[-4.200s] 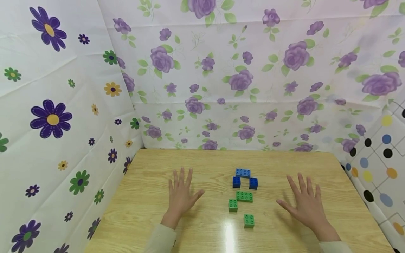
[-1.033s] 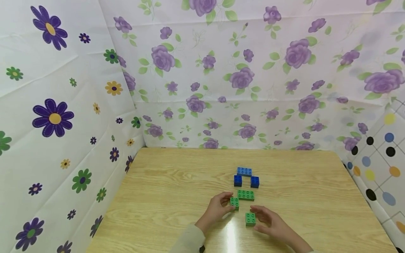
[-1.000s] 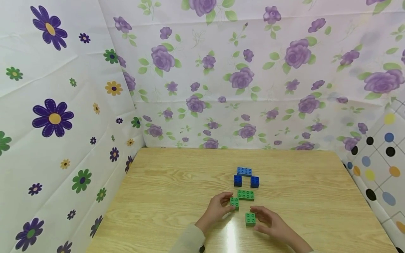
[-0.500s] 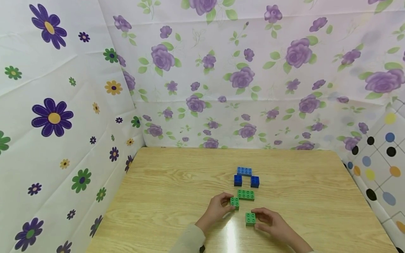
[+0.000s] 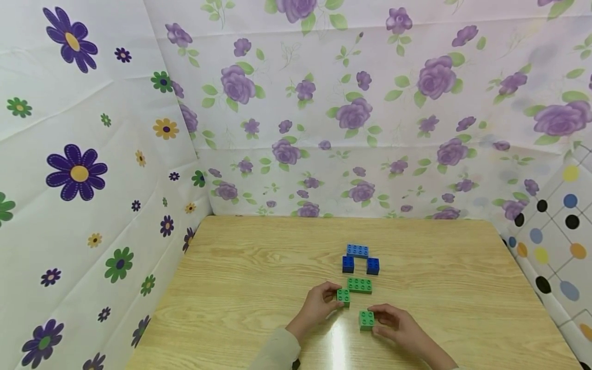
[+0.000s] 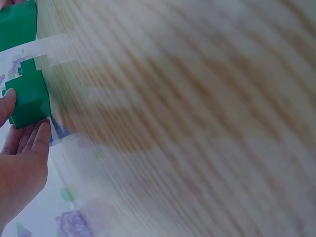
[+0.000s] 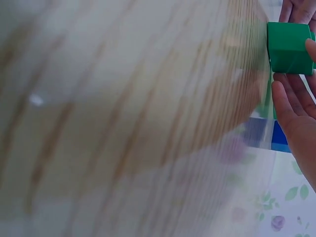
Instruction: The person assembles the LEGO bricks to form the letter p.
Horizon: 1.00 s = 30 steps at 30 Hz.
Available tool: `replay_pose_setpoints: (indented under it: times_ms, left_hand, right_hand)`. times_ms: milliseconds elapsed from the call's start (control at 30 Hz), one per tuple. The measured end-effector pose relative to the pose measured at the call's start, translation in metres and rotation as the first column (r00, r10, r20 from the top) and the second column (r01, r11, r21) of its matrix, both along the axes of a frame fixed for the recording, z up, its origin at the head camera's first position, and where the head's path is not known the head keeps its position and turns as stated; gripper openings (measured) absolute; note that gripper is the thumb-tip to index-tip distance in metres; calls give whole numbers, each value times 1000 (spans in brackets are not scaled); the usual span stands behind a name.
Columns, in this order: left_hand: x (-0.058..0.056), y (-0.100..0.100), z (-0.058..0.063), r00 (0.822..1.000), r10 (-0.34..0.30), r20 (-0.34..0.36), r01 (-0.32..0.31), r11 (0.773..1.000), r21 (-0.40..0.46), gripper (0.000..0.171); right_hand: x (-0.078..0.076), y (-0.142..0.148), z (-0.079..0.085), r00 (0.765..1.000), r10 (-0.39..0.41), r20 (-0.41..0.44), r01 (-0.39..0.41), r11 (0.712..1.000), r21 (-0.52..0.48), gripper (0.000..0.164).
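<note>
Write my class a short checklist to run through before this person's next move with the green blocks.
1. Left grip on the left small green block: ok, pinched.
2. Right grip on the right small green block: ok, pinched.
3. Those two blocks side by side: not ok, the right one sits lower in the head view.
4. Long green block free of both grips: ok.
5. Firmness of either hold: cannot tell.
</note>
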State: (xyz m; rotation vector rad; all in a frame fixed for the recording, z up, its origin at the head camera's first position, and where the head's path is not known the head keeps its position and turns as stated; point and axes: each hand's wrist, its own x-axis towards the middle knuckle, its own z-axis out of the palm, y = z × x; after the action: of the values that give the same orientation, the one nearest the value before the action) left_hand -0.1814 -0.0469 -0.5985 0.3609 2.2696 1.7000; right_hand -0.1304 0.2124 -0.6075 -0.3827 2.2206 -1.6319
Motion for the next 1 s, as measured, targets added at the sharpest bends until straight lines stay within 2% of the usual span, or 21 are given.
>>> replay_pose_setpoints:
  times_ms: [233, 467, 800, 1000]
  left_hand:
    - [1, -2, 1, 1000, -11, -8, 11, 1000, -5, 34]
    - [1, -2, 3, 1000, -27, -3, 27, 1000, -14, 34]
    - [3, -3, 6, 1000, -27, -1, 27, 1000, 9, 34]
    - [4, -2, 7, 1000, -25, 2, 25, 1000, 6, 35]
  right_hand:
    - [-5, 0, 0, 999, -3, -39, 4, 999, 33, 47]
    - [-12, -5, 7, 996, -8, -85, 11, 999, 35, 48]
    - [-21, -10, 2, 997, -47, -64, 50, 997, 50, 45]
    - [-23, -12, 1, 996, -63, -63, 63, 998, 7, 45]
